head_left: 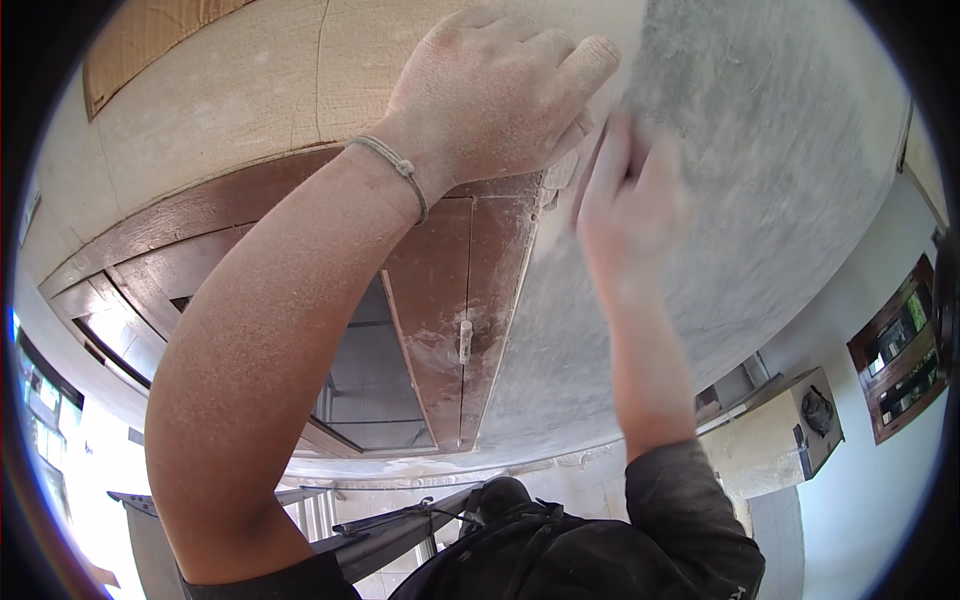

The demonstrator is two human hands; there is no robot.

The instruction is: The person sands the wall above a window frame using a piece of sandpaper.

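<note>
My left hand [505, 95], coated in pale dust and with a cord bracelet [390, 165] at the wrist, is raised against the cream wall [235, 75]. Its fingers are curled in; what they hold, if anything, is hidden. To its right, my right hand [640, 195] is smeared by motion on the patchy grey wall surface [770, 190]. A thin reddish-brown piece that looks like sandpaper [592, 172] shows along its finger edge, pressed to the wall. Both hands are close to the seam between the cream and grey areas.
A brown wooden door frame [490, 270] with a light latch [465, 342] lies below my hands. A metal ladder [410, 540] stands beside my body. At the right are a wooden window [900, 350] and a cream box-like unit [770, 435]. Cardboard [140, 45] is at the upper left.
</note>
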